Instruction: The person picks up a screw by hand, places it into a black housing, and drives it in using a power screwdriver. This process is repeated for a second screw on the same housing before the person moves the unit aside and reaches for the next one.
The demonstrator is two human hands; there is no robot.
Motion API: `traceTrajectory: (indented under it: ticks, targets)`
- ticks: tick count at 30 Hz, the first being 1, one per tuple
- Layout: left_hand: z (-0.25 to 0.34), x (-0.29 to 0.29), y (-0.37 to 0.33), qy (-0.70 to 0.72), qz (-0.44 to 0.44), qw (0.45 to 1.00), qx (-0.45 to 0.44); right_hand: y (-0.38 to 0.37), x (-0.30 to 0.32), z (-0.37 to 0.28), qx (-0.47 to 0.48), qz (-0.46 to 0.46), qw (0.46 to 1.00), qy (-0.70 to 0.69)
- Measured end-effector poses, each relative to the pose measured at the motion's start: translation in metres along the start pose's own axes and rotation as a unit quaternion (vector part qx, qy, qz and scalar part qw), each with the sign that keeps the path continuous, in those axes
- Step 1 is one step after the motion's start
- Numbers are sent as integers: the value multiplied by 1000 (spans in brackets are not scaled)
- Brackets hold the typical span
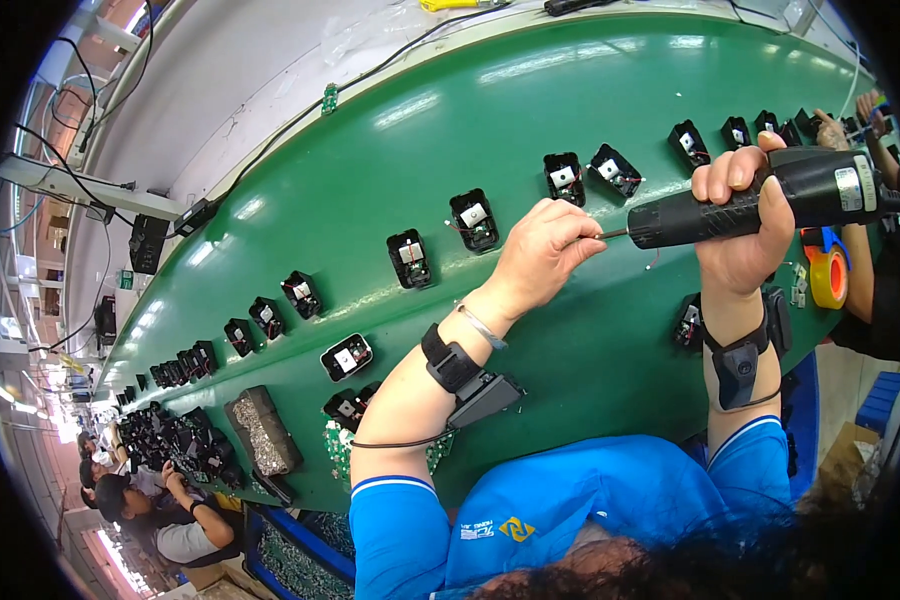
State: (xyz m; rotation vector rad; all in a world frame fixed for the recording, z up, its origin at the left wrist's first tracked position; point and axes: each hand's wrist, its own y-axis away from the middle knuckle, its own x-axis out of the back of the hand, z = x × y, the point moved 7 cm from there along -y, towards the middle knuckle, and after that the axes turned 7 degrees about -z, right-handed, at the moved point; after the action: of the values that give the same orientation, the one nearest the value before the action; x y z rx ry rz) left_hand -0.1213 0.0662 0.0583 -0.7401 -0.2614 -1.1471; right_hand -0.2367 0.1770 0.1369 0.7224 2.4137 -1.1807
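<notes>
My right hand (745, 215) is wrapped round a black electric screwdriver (815, 190), held level with its bit (615, 234) pointing left. The fingertips of my left hand (542, 255) are pinched together at the bit's tip. Anything between them is too small to make out. Beyond my left hand, black plastic housings (562, 178) with white parts and thin wires inside stand on the green table (530, 110). Another open housing (473, 220) sits just left of that hand.
A line of similar housings runs along the table. Lower left are a box of small metal parts (262, 430), green circuit boards (338, 450) and a heap of black parts (180, 445). An orange tape roll (828, 277) lies at right. Other people work at both ends.
</notes>
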Motion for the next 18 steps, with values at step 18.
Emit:
traceTrajectory:
  ticks: [18]
  targets:
    - [-72, 3, -22, -264, -66, 962, 33, -12, 6, 76, -20, -34, 979, 200]
